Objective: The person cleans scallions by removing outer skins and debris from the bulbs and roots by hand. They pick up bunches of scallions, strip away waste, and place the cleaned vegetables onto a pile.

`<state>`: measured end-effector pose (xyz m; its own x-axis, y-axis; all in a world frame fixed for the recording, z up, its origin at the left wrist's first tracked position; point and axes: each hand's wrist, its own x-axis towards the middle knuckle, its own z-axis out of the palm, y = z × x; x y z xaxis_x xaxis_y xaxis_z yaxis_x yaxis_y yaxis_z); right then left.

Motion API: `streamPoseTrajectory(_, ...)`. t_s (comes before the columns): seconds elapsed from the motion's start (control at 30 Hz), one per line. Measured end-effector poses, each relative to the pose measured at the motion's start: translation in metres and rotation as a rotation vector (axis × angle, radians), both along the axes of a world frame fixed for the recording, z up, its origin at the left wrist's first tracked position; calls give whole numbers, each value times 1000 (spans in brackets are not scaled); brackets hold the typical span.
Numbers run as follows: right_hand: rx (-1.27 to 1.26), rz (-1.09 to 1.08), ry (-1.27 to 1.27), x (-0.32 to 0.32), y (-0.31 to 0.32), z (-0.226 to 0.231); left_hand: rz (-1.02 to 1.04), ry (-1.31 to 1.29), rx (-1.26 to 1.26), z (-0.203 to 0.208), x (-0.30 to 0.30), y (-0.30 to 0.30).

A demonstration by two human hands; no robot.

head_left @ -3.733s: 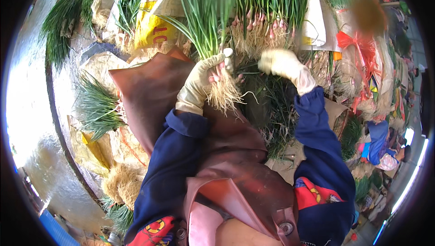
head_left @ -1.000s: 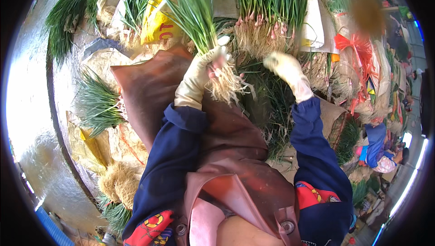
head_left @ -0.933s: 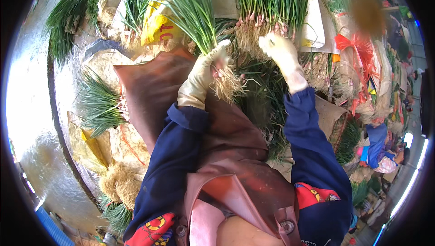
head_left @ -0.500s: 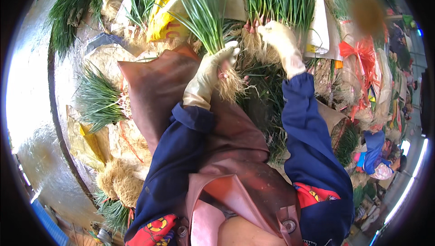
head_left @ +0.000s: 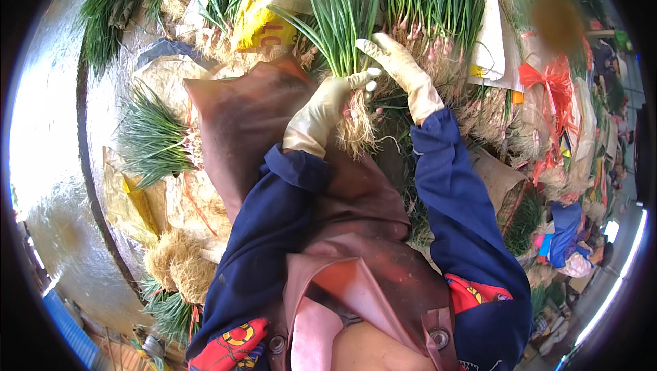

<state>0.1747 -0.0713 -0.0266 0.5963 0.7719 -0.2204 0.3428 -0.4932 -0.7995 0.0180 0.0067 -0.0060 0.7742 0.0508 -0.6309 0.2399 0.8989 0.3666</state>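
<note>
Well, in the head view the left hand (head_left: pixel 330 106), in a pale glove, is closed around a slim bunch of green-leaved bulbs (head_left: pixel 337 36), gripping it low on the stems, leaves up and roots (head_left: pixel 357 131) dangling beside the brown apron (head_left: pixel 239 114). The right hand (head_left: pixel 404 73), also gloved, reaches in with fingers extended right beside those leaves; whether its fingertips pinch anything, I cannot tell. Just beyond it stands a thicker row of similar plants (head_left: pixel 434 2). The held bunch looks light and soft: the leaves should bend and bruise easily, smooth stems may slide within the glove, and stringy roots could snag. The gathered stems just above the bulbs seem the firmest place to hold, gently.
</note>
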Motion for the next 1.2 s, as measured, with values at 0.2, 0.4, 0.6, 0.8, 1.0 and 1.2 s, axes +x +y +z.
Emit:
streamPoseTrajectory(0.2,-248,244,-759,-7,12,34,-66,-41,-90,-31,2,10)
streamPoseTrajectory(0.4,-345,-262,-733,61,-38,31,168,-617,-250,-14,-19,7)
streamPoseTrajectory(0.6,-674,-15,-596,23,-6,18,289,-284,37,-29,-2,10)
streamPoseTrajectory(0.8,-524,0,-651,-12,-13,48,171,-152,274,-36,3,13)
streamPoseTrajectory(1.0,-88,328,-942,-64,-43,42,122,-116,221,-22,10,1)
streamPoseTrajectory(1.2,288,-239,505,-21,-59,14,91,-215,42,-34,9,3)
